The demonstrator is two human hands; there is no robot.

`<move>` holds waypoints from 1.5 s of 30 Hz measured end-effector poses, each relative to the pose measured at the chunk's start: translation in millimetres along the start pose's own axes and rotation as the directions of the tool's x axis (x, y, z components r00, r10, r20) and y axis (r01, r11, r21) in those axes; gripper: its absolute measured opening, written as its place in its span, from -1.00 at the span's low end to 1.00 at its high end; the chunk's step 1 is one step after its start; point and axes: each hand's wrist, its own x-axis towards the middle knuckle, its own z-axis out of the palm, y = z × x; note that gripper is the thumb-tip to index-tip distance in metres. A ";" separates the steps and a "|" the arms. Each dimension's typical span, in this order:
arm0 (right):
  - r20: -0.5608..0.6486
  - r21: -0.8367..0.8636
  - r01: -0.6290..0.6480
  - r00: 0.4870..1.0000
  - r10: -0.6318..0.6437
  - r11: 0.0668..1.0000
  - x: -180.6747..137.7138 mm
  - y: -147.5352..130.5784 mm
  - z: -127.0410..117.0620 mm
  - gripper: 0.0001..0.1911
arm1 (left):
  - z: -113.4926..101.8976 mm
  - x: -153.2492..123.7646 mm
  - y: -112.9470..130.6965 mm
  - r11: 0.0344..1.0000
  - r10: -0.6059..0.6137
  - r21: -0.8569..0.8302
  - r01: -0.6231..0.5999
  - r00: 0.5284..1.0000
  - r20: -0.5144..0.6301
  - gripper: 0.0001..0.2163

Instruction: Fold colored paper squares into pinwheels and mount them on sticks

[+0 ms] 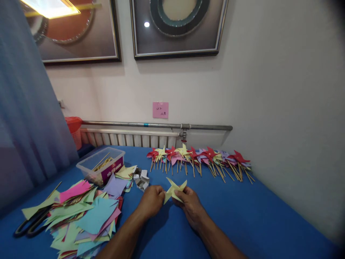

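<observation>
A pale yellow paper pinwheel [174, 188] is held up over the middle of the blue-covered table, its blades folded in and no stick visible on it. My right hand [191, 205] grips its right side, thumb on the front of the paper and fingers behind. At its left blade is my left hand [152, 200], closed, with the fingertips pinched against the paper edge; anything else inside those fingers is hidden. Just beyond my left hand stand small open white boxes [142, 180] with little dark items in one of them.
Finished pinwheels on sticks [192, 156] lie in a row at the back. On the left are a heap of coloured paper pieces [94, 216], black-handled scissors [37, 220] and a clear plastic box [101, 165] holding sticks. A wall and radiator [129, 137] bound the table [242, 216].
</observation>
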 end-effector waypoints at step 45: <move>-0.002 -0.008 0.049 0.999 -0.049 0.999 -1.0 -3.8 1.7 -0.68 | 3.7 -2.6 1.4 0.996 0.027 -0.084 -0.024 0.999 0.027 -0.82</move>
